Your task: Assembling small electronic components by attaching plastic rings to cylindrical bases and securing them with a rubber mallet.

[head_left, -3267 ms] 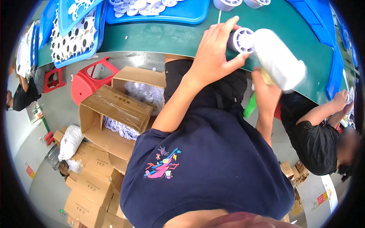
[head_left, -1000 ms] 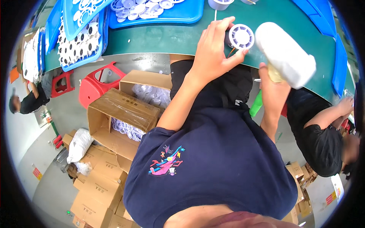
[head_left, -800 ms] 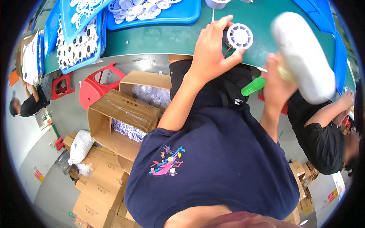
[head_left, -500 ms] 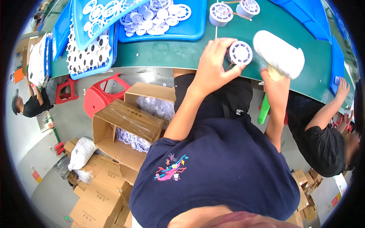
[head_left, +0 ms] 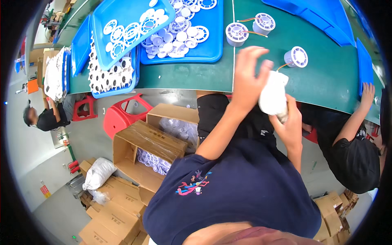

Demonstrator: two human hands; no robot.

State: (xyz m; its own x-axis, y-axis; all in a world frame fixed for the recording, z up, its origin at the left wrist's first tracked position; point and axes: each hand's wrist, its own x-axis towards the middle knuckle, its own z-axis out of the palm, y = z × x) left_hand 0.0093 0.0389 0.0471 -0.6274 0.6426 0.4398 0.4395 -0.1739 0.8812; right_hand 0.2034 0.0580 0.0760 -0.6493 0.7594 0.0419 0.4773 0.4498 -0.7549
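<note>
My right hand [head_left: 290,126] grips a mallet [head_left: 272,97] just under its white, cloth-wrapped head; the handle is hidden now. Fingers apart and with nothing in it, my left hand [head_left: 250,79] hovers beside the mallet head; whether they touch I cannot tell. Beyond my hands a white round slotted housing [head_left: 299,57] lies tilted on the green table [head_left: 196,77], with a thin orange-red wire coming out. Farther back stand two similar pieces, one white housing [head_left: 237,33] and another white housing [head_left: 263,23], with wires between them.
A blue tray [head_left: 216,49] of white discs and rings stands at the back left, with a tilted blue tray [head_left: 100,28] beside it. Open cardboard boxes [head_left: 149,139] and a red stool [head_left: 118,118] are below left. A co-worker's hand [head_left: 367,94] rests at the right edge.
My left hand has let go of the housing, which now lies farther right on the table. The mallet came toward me and left, its head turning upright. The view has shifted slightly.
</note>
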